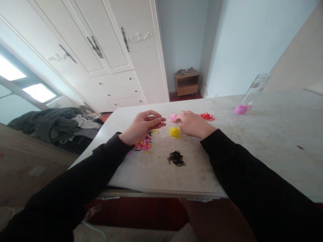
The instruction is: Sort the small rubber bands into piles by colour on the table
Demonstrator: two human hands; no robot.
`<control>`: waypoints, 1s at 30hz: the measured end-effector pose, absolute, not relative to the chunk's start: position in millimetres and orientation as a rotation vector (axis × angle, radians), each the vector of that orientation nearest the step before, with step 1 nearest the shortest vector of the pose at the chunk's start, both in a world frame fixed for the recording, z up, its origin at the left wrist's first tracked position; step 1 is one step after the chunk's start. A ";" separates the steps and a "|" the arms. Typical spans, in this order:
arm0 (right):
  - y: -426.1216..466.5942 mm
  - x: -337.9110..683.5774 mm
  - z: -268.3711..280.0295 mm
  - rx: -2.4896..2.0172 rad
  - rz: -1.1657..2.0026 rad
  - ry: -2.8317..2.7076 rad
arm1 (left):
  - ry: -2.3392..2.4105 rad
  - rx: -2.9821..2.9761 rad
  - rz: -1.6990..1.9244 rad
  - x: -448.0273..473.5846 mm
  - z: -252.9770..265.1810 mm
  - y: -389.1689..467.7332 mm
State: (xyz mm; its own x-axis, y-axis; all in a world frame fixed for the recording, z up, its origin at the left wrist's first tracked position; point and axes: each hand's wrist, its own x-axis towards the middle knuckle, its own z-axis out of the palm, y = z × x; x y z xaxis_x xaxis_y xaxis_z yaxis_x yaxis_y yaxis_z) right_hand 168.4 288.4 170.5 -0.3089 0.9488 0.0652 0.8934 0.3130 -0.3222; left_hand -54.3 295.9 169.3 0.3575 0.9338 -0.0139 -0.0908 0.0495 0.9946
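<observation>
My left hand (143, 126) hovers over the table with thumb and fingers pinched together. A thin, pale loop like a small rubber band (162, 127) hangs at its fingertips. My right hand (193, 123) has its fingers curled down at the edge of a pink pile of rubber bands (173, 117); what its fingertips grip, if anything, is hidden. Just below it lies a yellow pile (174, 132), and behind it a red pile (207, 116). Nearer me is a black pile (177, 158). A mixed-colour heap (143, 144) lies partly behind my left hand and sleeve.
A clear glass bottle (253, 90) with something pink at its lower end is at the table's far right. The pale table (252, 148) has its front edge close to me. Beyond stand a white wardrobe (121, 84), a small wooden cabinet (187, 84) and heaped dark clothes (55, 126).
</observation>
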 end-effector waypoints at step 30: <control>302.6 255.6 210.4 -2.165 0.228 -1.753 | 0.915 1.256 0.970 -53.5 170.5 295.0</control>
